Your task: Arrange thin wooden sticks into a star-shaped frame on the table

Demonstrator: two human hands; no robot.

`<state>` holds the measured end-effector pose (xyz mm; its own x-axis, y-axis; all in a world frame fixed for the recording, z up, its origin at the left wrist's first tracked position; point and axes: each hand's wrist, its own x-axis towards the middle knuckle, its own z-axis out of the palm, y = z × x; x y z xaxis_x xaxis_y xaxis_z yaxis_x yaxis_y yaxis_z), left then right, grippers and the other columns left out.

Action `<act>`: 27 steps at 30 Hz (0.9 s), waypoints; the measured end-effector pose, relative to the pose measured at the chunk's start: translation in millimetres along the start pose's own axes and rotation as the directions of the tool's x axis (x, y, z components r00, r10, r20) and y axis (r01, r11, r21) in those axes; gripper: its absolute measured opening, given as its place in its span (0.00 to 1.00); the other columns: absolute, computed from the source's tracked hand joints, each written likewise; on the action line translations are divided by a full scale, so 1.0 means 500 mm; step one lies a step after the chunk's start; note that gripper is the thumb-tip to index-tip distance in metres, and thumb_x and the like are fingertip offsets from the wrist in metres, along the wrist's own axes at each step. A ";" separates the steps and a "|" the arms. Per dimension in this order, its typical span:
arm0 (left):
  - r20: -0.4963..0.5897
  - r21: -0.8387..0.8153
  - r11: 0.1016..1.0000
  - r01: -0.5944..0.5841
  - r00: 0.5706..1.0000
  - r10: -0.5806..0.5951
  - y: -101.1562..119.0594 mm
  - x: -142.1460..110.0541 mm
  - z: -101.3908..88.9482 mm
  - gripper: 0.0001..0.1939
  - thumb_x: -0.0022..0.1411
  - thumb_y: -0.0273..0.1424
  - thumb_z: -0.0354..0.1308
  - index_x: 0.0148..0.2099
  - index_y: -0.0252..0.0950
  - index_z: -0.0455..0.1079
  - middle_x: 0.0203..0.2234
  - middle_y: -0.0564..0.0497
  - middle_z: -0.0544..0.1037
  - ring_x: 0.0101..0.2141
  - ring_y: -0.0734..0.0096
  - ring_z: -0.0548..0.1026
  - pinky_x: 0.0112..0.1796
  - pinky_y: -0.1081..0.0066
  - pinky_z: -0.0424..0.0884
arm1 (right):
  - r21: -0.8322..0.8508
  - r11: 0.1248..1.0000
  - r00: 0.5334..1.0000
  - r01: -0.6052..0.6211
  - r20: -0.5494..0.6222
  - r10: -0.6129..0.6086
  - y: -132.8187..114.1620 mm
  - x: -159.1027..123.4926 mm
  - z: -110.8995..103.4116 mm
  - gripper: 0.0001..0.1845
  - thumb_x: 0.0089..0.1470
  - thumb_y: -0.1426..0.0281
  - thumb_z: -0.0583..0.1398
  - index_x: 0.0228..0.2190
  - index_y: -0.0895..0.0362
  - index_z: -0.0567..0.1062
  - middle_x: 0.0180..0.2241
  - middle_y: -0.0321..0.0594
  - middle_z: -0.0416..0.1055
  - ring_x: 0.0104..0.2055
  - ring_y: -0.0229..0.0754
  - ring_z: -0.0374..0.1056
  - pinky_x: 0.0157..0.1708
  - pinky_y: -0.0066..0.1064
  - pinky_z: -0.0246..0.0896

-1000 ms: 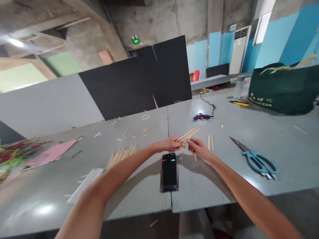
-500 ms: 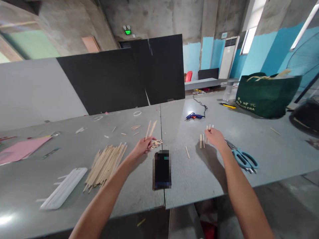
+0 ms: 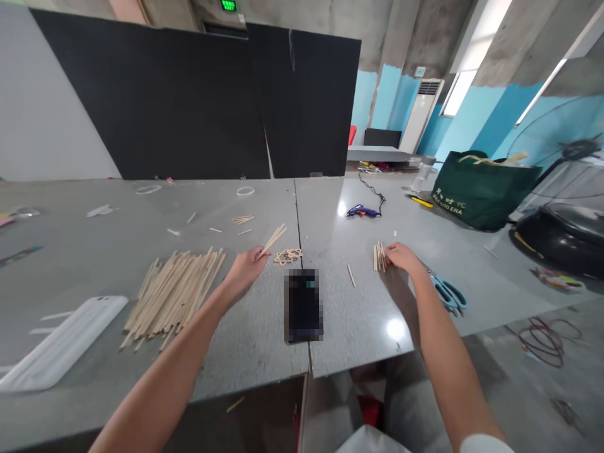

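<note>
My left hand point(image 3: 250, 267) is closed around several thin wooden sticks point(image 3: 274, 239), their free ends fanning up and to the right. Just right of it lies a small lattice of joined sticks point(image 3: 287, 256). Closed fingers of my right hand point(image 3: 401, 255) are at the right side of a short row of wooden sticks point(image 3: 379, 257), pinching at the rightmost ones; the fingertips are partly hidden. A single stick point(image 3: 352, 275) lies left of that row. The large pile of wooden sticks point(image 3: 174, 292) is left of my left forearm.
A black phone-like device point(image 3: 303, 308), blurred, lies between my arms. Teal-handled scissors point(image 3: 448, 292) are beside my right forearm. Farther back are a blue glue gun point(image 3: 363, 211), a yellow cutter point(image 3: 419, 201) and a green bag point(image 3: 484, 192). A white packet point(image 3: 66, 343) lies at left.
My left hand has shifted left, away from the lattice, and its sticks lean more to the right. The right hand has come down beside the row, which now shows more sticks. My view has tilted down.
</note>
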<state>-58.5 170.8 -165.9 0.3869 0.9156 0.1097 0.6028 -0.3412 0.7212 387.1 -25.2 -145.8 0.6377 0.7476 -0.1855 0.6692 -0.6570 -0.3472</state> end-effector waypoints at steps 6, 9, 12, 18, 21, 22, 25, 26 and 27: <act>-0.031 0.080 0.995 -0.056 0.998 0.058 0.011 -0.011 -0.006 0.17 0.70 0.41 0.52 0.41 0.37 0.78 0.26 0.53 0.74 0.29 0.67 0.69 0.33 0.70 0.60 | 0.003 1.000 0.999 0.010 -0.040 -0.010 0.000 0.002 0.004 0.19 0.71 0.67 0.58 0.54 0.60 0.83 0.37 0.43 0.87 0.34 0.41 0.79 0.33 0.28 0.62; -0.075 0.155 0.987 -0.052 0.995 0.064 0.006 -0.009 -0.011 0.17 0.73 0.42 0.53 0.40 0.38 0.78 0.26 0.53 0.74 0.30 0.67 0.71 0.34 0.70 0.61 | 0.008 1.000 0.999 0.022 -0.046 -0.021 0.000 0.003 0.007 0.18 0.70 0.66 0.59 0.52 0.58 0.85 0.37 0.42 0.87 0.35 0.42 0.80 0.34 0.28 0.63; -0.144 0.269 0.962 0.038 0.990 0.002 0.003 -0.004 -0.035 0.14 0.74 0.39 0.54 0.42 0.39 0.79 0.29 0.50 0.79 0.33 0.65 0.76 0.36 0.70 0.64 | 0.001 0.999 0.998 0.047 -0.036 -0.047 -0.003 0.001 0.006 0.17 0.69 0.67 0.59 0.51 0.58 0.86 0.38 0.43 0.87 0.38 0.44 0.81 0.36 0.28 0.63; -0.263 0.463 0.842 0.277 0.950 -0.168 -0.015 0.024 -0.108 0.20 0.75 0.40 0.56 0.61 0.39 0.79 0.47 0.40 0.87 0.47 0.52 0.84 0.43 0.65 0.72 | -0.027 0.993 0.993 0.118 -0.010 -0.118 -0.005 0.014 0.006 0.21 0.72 0.64 0.55 0.50 0.61 0.85 0.41 0.51 0.87 0.46 0.52 0.80 0.41 0.34 0.64; -0.169 0.645 0.721 0.255 0.967 -0.191 -0.031 0.064 -0.122 0.26 0.74 0.39 0.57 0.68 0.37 0.76 0.54 0.33 0.85 0.54 0.44 0.84 0.49 0.59 0.76 | -0.051 0.988 0.990 0.143 -0.012 -0.144 -0.003 0.020 0.008 0.23 0.74 0.62 0.54 0.52 0.60 0.84 0.44 0.52 0.87 0.49 0.54 0.79 0.43 0.36 0.63; -0.144 0.674 0.701 0.232 0.973 -0.183 -0.035 0.083 -0.122 0.27 0.74 0.39 0.57 0.69 0.36 0.76 0.56 0.32 0.84 0.55 0.41 0.83 0.51 0.57 0.77 | -0.058 0.987 0.989 0.148 -0.014 -0.149 -0.002 0.021 0.009 0.23 0.74 0.62 0.53 0.53 0.60 0.84 0.44 0.53 0.86 0.50 0.54 0.79 0.43 0.36 0.63; -0.072 0.716 0.680 0.161 0.985 -0.157 -0.041 0.143 -0.112 0.26 0.74 0.37 0.57 0.69 0.37 0.77 0.59 0.32 0.83 0.58 0.40 0.81 0.54 0.54 0.77 | -0.073 0.986 0.988 0.152 -0.025 -0.154 0.004 0.024 0.013 0.24 0.75 0.60 0.52 0.54 0.59 0.83 0.46 0.54 0.86 0.50 0.56 0.80 0.44 0.38 0.65; -0.047 0.727 0.673 0.138 0.987 -0.152 -0.042 0.163 -0.107 0.25 0.74 0.36 0.57 0.69 0.37 0.77 0.59 0.33 0.83 0.59 0.40 0.81 0.55 0.54 0.77 | -0.076 0.985 0.987 0.153 -0.034 -0.156 0.007 0.025 0.015 0.25 0.75 0.59 0.51 0.54 0.57 0.83 0.46 0.55 0.86 0.50 0.57 0.80 0.45 0.39 0.66; -0.023 0.738 0.665 0.115 0.989 -0.146 -0.042 0.182 -0.102 0.24 0.74 0.35 0.58 0.68 0.37 0.78 0.60 0.33 0.83 0.59 0.41 0.81 0.56 0.54 0.77 | -0.076 0.981 0.982 0.178 -0.043 -0.182 0.010 0.027 0.018 0.26 0.75 0.58 0.50 0.54 0.57 0.83 0.46 0.56 0.86 0.49 0.58 0.81 0.45 0.41 0.68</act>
<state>-71.6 272.2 -136.2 0.2786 0.9602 0.0187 0.9604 -0.2784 -0.0129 395.6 -17.6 -158.2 0.5213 0.8496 -0.0799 0.7990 -0.5188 -0.3040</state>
